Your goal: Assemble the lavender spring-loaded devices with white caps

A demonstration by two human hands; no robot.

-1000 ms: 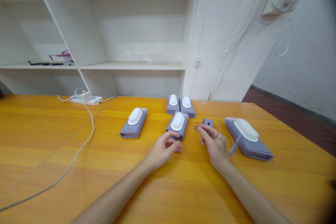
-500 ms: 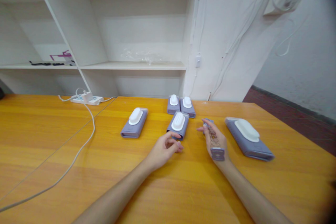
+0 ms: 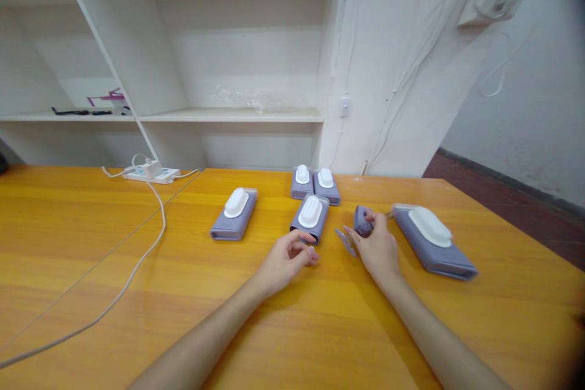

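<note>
My left hand (image 3: 287,259) rests on the wooden table with curled fingers, thumb and fingers apart, holding nothing. Its fingertips are at the near end of a purple box with a white oval piece on top (image 3: 311,212). My right hand (image 3: 377,250) is closed on a small purple item (image 3: 363,226); a dark part shows at the fingertips. A thin flat purple piece (image 3: 345,242) tilts beside its thumb; whether it is joined to the item is unclear. Right of this hand lies a larger purple box with a white top (image 3: 432,237).
Two small purple boxes (image 3: 301,183) (image 3: 327,186) stand touching at the back. Another purple box (image 3: 234,214) lies to the left. A power strip (image 3: 152,173) with a white cable (image 3: 141,259) is farther left, below white shelves (image 3: 233,114).
The small purple item and flat piece have swung from across my right hand's back to the left of its fingers. That hand has turned. My left hand stays put.
</note>
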